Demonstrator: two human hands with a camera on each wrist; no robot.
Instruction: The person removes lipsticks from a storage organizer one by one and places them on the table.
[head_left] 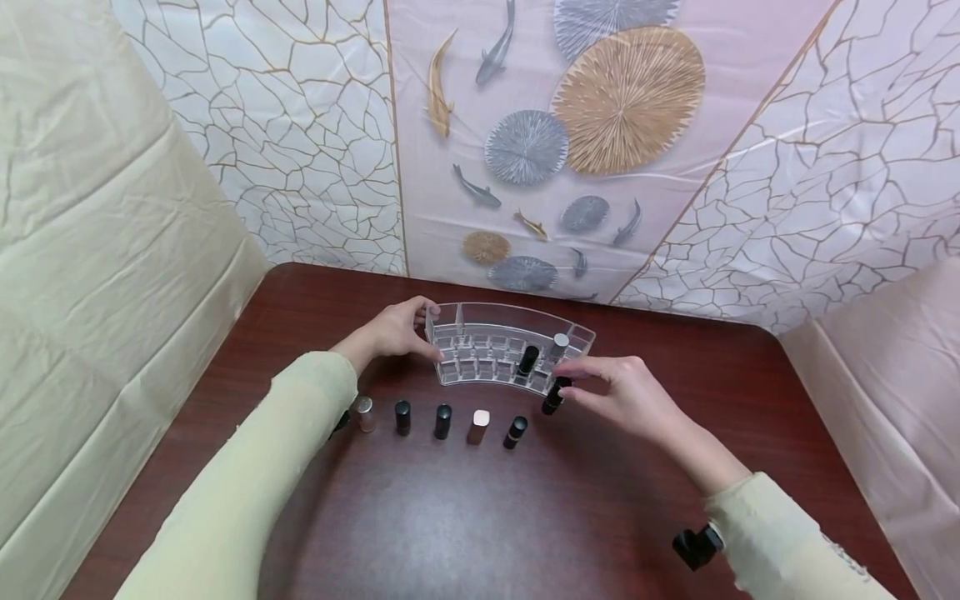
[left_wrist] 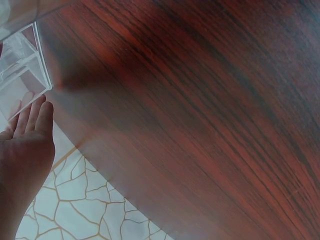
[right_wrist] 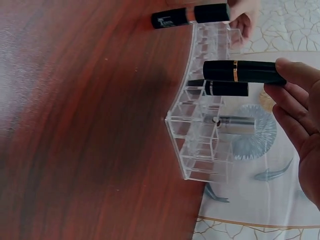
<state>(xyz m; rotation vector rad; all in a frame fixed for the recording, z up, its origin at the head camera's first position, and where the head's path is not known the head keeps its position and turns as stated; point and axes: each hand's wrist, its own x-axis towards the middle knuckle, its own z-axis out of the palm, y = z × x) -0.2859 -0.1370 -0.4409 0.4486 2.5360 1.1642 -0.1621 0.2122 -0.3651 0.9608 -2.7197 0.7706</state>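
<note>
My right hand pinches one end of a black lipstick tube with a gold band. It holds the tube just in front of the right part of a clear curved lipstick organizer. My left hand grips the organizer's left end, thumb at the front and fingers toward the back. In the left wrist view those fingers lie against the clear wall. A black lipstick and a silver-capped one stand in slots on the organizer's right side.
In front of the organizer, a row stands on the dark wood table: a silver-capped tube, black tubes, a pink-capped tube and a black banded tube. Patterned cloth hangs behind the table.
</note>
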